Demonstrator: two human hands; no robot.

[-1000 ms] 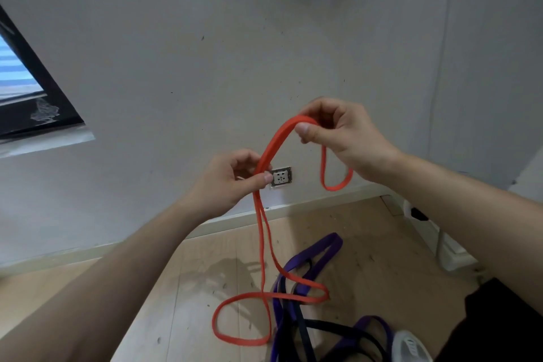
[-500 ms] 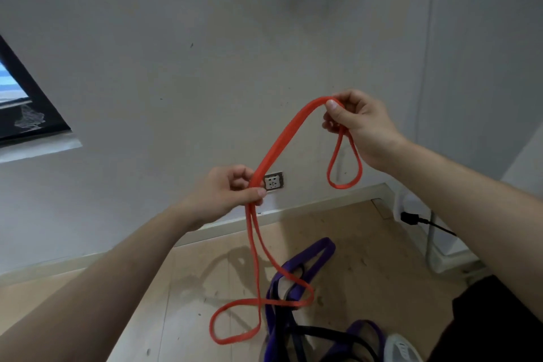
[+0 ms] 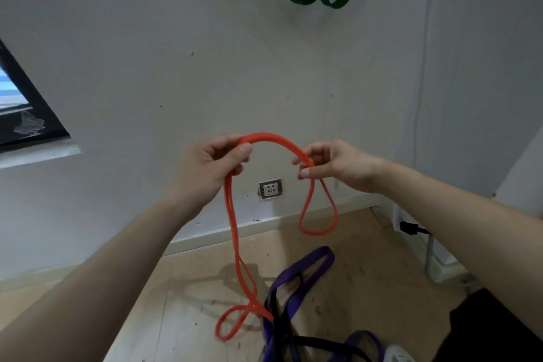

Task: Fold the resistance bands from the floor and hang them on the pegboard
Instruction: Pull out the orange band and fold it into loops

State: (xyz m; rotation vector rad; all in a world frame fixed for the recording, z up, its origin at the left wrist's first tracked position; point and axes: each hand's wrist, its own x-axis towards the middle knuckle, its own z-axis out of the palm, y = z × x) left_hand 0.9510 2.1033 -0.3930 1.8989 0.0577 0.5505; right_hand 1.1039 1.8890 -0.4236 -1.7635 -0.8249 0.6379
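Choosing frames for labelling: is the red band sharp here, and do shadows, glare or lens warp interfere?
Head view: red band fairly crisp at the arch between left hand and right hand, smeared at its lowest loop by the floor; head view: soft even light, a faint band shadow on the floor, no glare; head view: wide-angle warp tilts the skirting and wall.

Band (image 3: 276, 139) between hands (image 3: 205, 173) (image 3: 343, 167), tail on floor (image 3: 191, 288) against other bands (image 3: 311, 261); socket (image 3: 270, 189) behind.

Dim, even indoor light, soft floor shadows, wide-angle bending at edges.
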